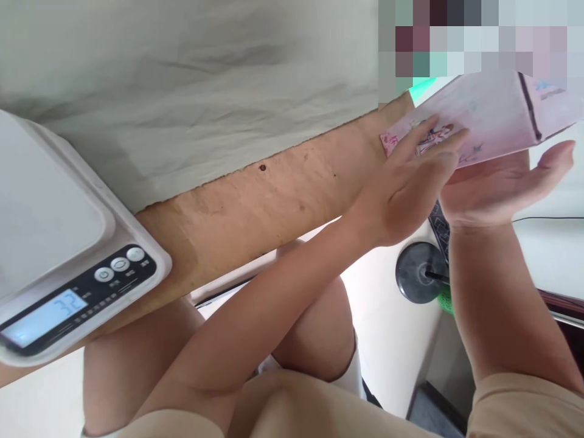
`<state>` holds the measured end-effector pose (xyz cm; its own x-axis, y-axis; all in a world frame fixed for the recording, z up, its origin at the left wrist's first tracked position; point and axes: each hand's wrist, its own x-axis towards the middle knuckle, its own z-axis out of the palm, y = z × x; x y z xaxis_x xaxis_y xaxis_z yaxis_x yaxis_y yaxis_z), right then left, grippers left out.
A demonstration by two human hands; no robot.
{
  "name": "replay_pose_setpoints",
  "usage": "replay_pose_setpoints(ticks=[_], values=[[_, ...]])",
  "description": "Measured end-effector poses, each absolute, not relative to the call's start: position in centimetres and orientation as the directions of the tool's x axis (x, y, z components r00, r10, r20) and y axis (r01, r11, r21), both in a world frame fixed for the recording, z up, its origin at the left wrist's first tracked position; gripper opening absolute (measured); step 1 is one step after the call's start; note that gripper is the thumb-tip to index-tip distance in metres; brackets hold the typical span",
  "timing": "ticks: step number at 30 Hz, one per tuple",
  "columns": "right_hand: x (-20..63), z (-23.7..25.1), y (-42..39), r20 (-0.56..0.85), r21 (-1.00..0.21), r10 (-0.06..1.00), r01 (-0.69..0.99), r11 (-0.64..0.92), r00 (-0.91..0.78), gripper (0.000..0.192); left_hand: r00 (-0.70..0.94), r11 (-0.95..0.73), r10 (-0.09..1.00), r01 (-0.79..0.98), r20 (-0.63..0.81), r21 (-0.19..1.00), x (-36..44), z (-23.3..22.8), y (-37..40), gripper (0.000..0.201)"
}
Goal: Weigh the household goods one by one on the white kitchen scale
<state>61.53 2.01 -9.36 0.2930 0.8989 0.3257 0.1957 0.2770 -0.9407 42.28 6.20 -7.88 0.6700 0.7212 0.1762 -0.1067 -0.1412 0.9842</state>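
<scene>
A pale pink packet (pixel 490 118) with a printed figure, flower sprigs and a dark line near its right end is tilted above the table at the upper right. My left hand (pixel 417 176) lies against its face, fingers stretched out flat over the printed figure. My right hand (pixel 495 188) bears the packet from below and behind; its thumb sticks out to the right, clear of the packet, and its fingers are hidden. I cannot tell whether the packet holds anything.
A white digital scale (pixel 86 182) with a lit display, seemingly reading 32, stands at the left. Grey-green cloth (pixel 205 79) covers the table behind a bare brown edge strip (pixel 274 188). A round black base (pixel 420 272) is lower right. Blurred blocks hide the top right.
</scene>
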Motion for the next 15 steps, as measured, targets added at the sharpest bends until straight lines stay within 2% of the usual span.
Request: replay_pose_setpoints(ticks=[5,9,12,15], values=[[61.7,-8.9,2.8,0.359,-0.93,0.89,0.195,0.313,0.282,0.067,0.681,-0.188,0.704,-0.097,0.203,0.977,42.4,-7.5,5.3,0.052],[61.0,-8.9,3.1,0.345,-0.936,0.867,0.204,0.288,0.361,0.066,0.711,-0.057,0.693,-0.107,0.116,0.993,42.3,-6.7,5.4,0.053],[60.3,-8.8,3.3,0.32,-0.947,0.862,0.118,0.297,0.394,0.065,0.697,0.029,0.716,-0.089,0.042,0.996,42.0,-6.1,5.9,0.049],[59.7,-8.6,3.2,0.284,-0.952,0.876,0.004,0.307,0.388,0.062,0.629,-0.019,0.774,-0.087,0.07,0.996,41.7,-6.1,6.2,0.042]])
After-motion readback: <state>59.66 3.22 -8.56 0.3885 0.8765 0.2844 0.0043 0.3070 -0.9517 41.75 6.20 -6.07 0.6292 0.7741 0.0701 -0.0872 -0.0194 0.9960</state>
